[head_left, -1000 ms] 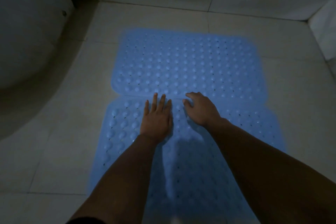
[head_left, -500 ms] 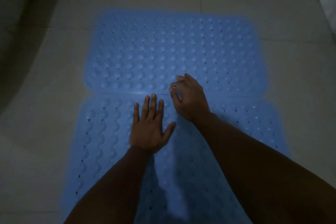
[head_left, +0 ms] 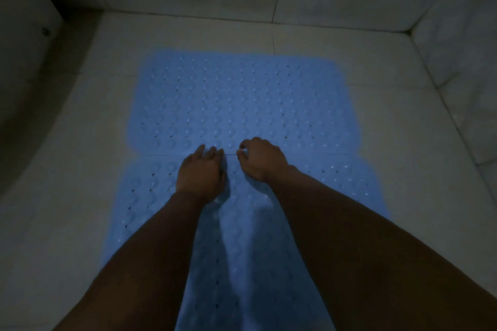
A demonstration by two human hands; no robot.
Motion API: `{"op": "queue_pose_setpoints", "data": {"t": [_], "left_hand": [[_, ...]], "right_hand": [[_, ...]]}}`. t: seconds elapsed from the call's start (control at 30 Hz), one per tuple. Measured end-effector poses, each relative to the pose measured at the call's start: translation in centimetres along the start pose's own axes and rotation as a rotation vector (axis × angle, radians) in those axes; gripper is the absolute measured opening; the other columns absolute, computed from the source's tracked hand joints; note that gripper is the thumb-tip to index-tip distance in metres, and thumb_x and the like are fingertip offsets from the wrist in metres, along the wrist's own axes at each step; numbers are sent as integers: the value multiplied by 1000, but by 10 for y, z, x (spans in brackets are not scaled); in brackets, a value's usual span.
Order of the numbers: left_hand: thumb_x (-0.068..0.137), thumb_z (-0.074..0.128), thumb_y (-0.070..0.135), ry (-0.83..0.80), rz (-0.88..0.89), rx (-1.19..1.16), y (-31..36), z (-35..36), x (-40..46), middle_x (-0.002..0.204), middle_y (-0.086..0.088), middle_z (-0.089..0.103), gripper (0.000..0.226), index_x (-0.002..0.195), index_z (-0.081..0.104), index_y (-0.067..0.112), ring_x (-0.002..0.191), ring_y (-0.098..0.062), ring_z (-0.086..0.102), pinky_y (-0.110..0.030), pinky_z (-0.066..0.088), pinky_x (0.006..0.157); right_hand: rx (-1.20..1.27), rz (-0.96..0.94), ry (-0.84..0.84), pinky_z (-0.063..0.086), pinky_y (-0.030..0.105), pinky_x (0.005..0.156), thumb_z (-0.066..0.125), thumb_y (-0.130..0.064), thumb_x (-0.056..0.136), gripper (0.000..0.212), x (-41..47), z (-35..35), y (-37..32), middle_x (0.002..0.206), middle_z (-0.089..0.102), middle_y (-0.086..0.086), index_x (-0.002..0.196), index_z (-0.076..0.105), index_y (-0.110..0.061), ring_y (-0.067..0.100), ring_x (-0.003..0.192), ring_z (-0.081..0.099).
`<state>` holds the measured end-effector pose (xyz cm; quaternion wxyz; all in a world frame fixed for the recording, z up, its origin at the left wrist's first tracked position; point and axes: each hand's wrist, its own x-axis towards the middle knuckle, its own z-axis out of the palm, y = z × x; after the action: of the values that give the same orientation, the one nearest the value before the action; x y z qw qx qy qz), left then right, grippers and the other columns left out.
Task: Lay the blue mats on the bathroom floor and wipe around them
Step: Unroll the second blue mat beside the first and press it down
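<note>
Blue rubbery plastic, studded with rows of raised bumps and small drain holes, covers the middle of the floor as two mats: the far blue bumpy mat [head_left: 242, 99] lies flat toward the back wall, and the near blue bumpy mat [head_left: 269, 223] runs back under the person's forearms. Their short edges meet in a thin seam [head_left: 166, 154] running left to right, with the near mat sitting slightly off to the right of the far one.

Both hands are right at that seam. The left hand [head_left: 200, 173] rests on the near mat with its fingers bent down over the joint; it seems to press rather than hold, though the dim light leaves that unsure. The right hand [head_left: 262, 160] has its fingers curled, the tips at the mat's edge; whether this grip actually pinches the edge I cannot tell.

To do this step well, I would press from the seam outward so the edges butt without overlapping, then square the sides.

Pale grey floor tiles [head_left: 403, 142] surround the mats, with a curved dark fixture [head_left: 24, 105] at left.
</note>
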<state>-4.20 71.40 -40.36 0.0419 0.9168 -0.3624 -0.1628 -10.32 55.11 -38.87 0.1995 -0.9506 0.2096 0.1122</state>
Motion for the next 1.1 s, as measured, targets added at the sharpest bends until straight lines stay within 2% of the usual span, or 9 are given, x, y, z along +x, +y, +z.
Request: {"op": "queue_pose_setpoints", "data": {"t": [0.07, 0.17, 0.23, 0.3, 0.43, 0.6, 0.8, 0.93, 1.1], "left_hand": [[100, 39, 38, 47, -37, 19, -3, 11, -4, 165, -6, 33, 63, 159, 32, 17, 156, -32, 20, -49, 29, 120], [101, 41, 35, 130, -30, -2, 1, 22, -14, 166, -8, 31, 63, 160, 29, 16, 157, -34, 14, -53, 26, 121], [101, 35, 37, 137, -27, 11, 0, 29, -16, 168, -8, 27, 65, 161, 23, 16, 158, -33, 9, -54, 23, 123], [99, 27, 41, 133, -45, 12, -2, 35, -15, 169, -8, 23, 67, 162, 22, 17, 158, -33, 6, -54, 22, 124], [99, 28, 41, 206, -52, 10, -6, 48, -12, 169, -12, 22, 66, 159, 33, 15, 157, -38, 8, -59, 26, 121], [102, 35, 41, 291, -57, 33, -9, 58, -4, 171, -12, 12, 65, 161, 28, 15, 158, -39, -2, -62, 14, 124], [103, 36, 39, 356, -63, -25, -3, 72, 1, 168, -10, 24, 59, 158, 36, 15, 158, -35, 5, -63, 18, 123], [103, 39, 37, 368, 9, 2, 3, 78, -6, 167, -10, 27, 57, 156, 40, 15, 158, -36, 7, -64, 20, 121], [102, 41, 36, 384, -23, -2, -7, 78, -8, 166, -12, 30, 57, 155, 42, 13, 157, -37, 9, -63, 20, 122]], "right_hand": [[-58, -19, -34, 32, 48, 117, 39, -42, 103, 49, -14, 19, 1, 150, 45, 13, 143, 48, -16, 32, 144, 37], [-137, -28, -90, 5, 52, 126, 29, -48, 105, 67, -36, 61, 10, 169, 5, 15, 159, 17, -10, 31, 157, 1], [-175, -65, 9, 4, 53, 126, 29, -55, 103, 75, -46, 84, 18, 168, 5, 19, 159, 18, -6, 32, 157, 3], [-181, -106, 127, 12, 56, 125, 33, -58, 100, 79, -49, 95, 24, 166, 15, 22, 157, 29, -4, 34, 156, 13], [-194, -111, 201, 11, 56, 124, 32, -60, 101, 81, -52, 101, 21, 168, 9, 17, 159, 22, -5, 29, 157, 4], [-191, -91, 202, 8, 53, 125, 29, -62, 100, 82, -53, 103, 21, 170, 3, 13, 160, 16, -9, 23, 157, -4], [-205, -90, 211, 10, 55, 124, 30, -60, 100, 80, -48, 108, 27, 170, 2, 13, 160, 18, -8, 24, 157, -3], [-204, -90, 201, 13, 57, 123, 36, -55, 98, 80, -48, 108, 27, 169, 3, 14, 160, 20, -7, 25, 157, -3], [-169, -92, 227, 7, 54, 125, 28, -62, 100, 81, -48, 108, 25, 169, 4, 13, 160, 19, -8, 23, 157, -3]]}}
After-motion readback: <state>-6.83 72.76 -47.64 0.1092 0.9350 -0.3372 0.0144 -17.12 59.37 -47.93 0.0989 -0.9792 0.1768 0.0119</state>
